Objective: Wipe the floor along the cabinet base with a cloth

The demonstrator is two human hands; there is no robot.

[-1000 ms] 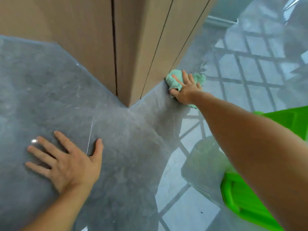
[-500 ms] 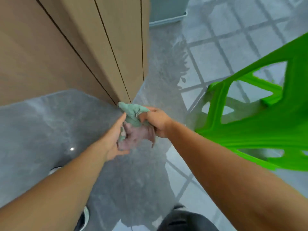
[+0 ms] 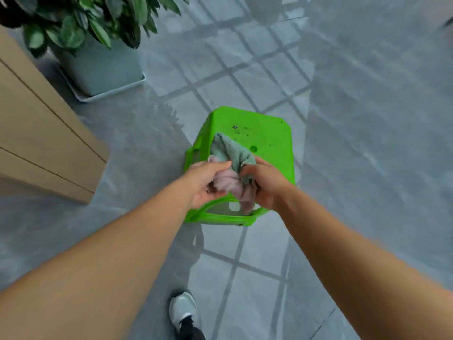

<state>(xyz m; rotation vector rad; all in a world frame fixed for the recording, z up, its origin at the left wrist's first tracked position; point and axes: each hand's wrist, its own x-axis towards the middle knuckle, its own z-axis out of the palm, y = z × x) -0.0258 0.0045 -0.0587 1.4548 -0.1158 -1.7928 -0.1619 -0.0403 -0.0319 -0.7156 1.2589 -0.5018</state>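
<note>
A crumpled cloth (image 3: pixel 230 165), green on one side and pink on the other, is bunched between both of my hands in mid-air over a green plastic stool (image 3: pixel 267 136). My left hand (image 3: pixel 208 182) grips its pink left part. My right hand (image 3: pixel 264 185) grips its right part, with a pink tail hanging below. The wooden cabinet (image 3: pixel 36 143) stands at the left on the glossy grey floor (image 3: pixel 137 143), well apart from the cloth and both hands.
A potted plant (image 3: pixel 98 45) in a pale square pot on a tray stands behind the cabinet at the upper left. My shoe (image 3: pixel 183 312) is at the bottom centre. Window reflections stripe the floor around the stool.
The cloth has come off the floor at the cabinet base and is held by both hands. The view has risen and swung right, over the green stool.
</note>
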